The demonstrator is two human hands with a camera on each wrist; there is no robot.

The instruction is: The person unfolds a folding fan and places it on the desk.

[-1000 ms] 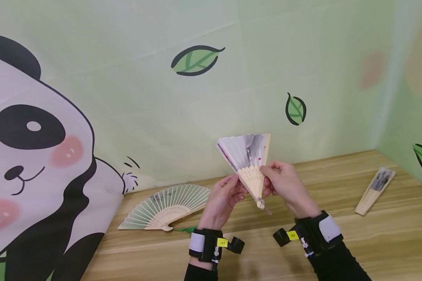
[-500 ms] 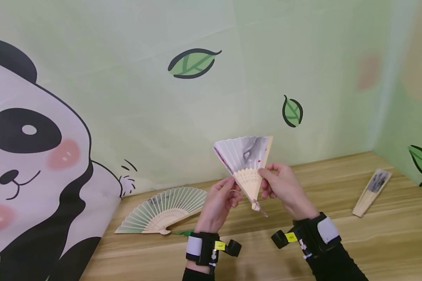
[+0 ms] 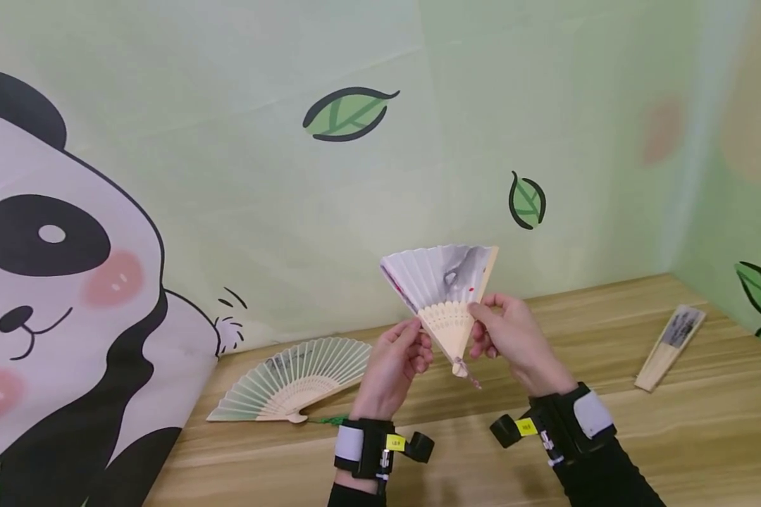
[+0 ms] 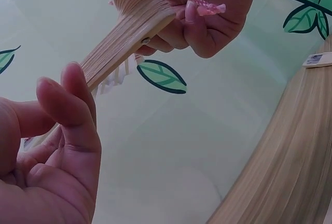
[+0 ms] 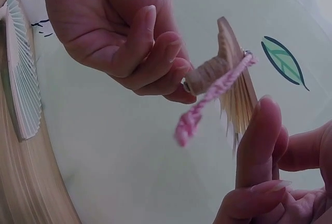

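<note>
A partly spread folding fan, white and grey with small red marks and pale wooden ribs, is held up above the table between both hands. My left hand pinches its left outer rib. On the opposite edge, my right hand grips the right outer rib between thumb and fingers. From the pivot end, pointing down, hangs a short pink cord. The left wrist view shows the stacked wooden ribs edge-on near the pivot.
A green folding fan lies fully spread on the wooden table at left, with a green tassel. A closed fan rests on the right. Behind stands a pale green backdrop printed with a panda and leaves.
The held fan has spread wider, its right edge swinging rightward and its left edge slightly leftward. Both hands keep their hold. The head view has shifted a little.
</note>
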